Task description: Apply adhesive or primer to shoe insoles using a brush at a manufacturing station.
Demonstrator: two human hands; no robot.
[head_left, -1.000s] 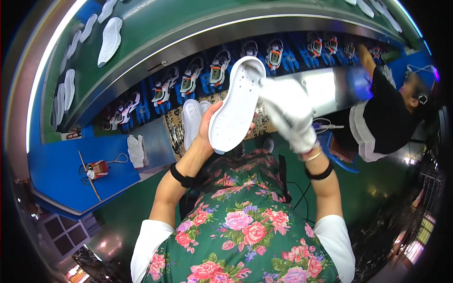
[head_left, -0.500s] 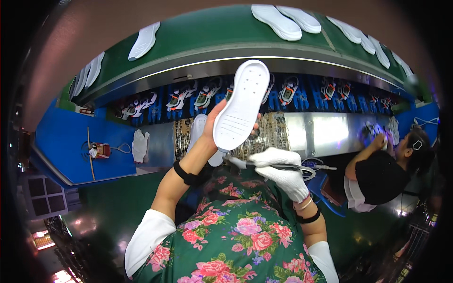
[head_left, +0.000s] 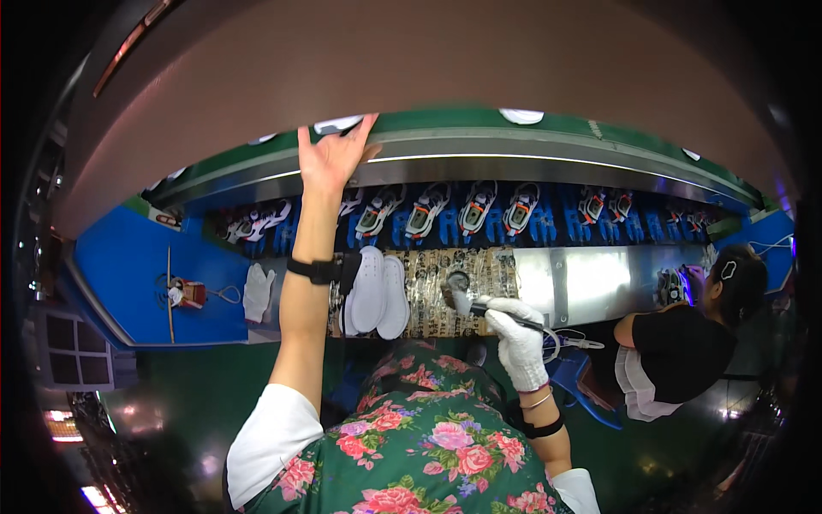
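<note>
My bare left hand (head_left: 332, 161) reaches to the green belt at the far side, its fingers spread around a white shoe sole (head_left: 339, 125) lying there. Most of that sole is cut off from sight by the dark upper rim. In a white knitted glove, my right hand (head_left: 518, 338) grips a brush (head_left: 510, 317) with a dark handle. Its pale bristles are at a small round pot (head_left: 458, 281) on the bench. White shoe soles (head_left: 369, 289) lie side by side on the taped brown covering (head_left: 428, 313), beside my left forearm.
Shoe uppers (head_left: 428, 211) hang in a row on blue holders below the belt. A white glove (head_left: 258, 292) lies at the bench's left, beside a blue table (head_left: 111, 291) with a red box (head_left: 190, 294). A co-worker in black (head_left: 681, 351) sits at the right.
My left hand has gone from in front of me up to the belt; the sole it held is no longer in front of me. My right hand has brought the brush to the pot.
</note>
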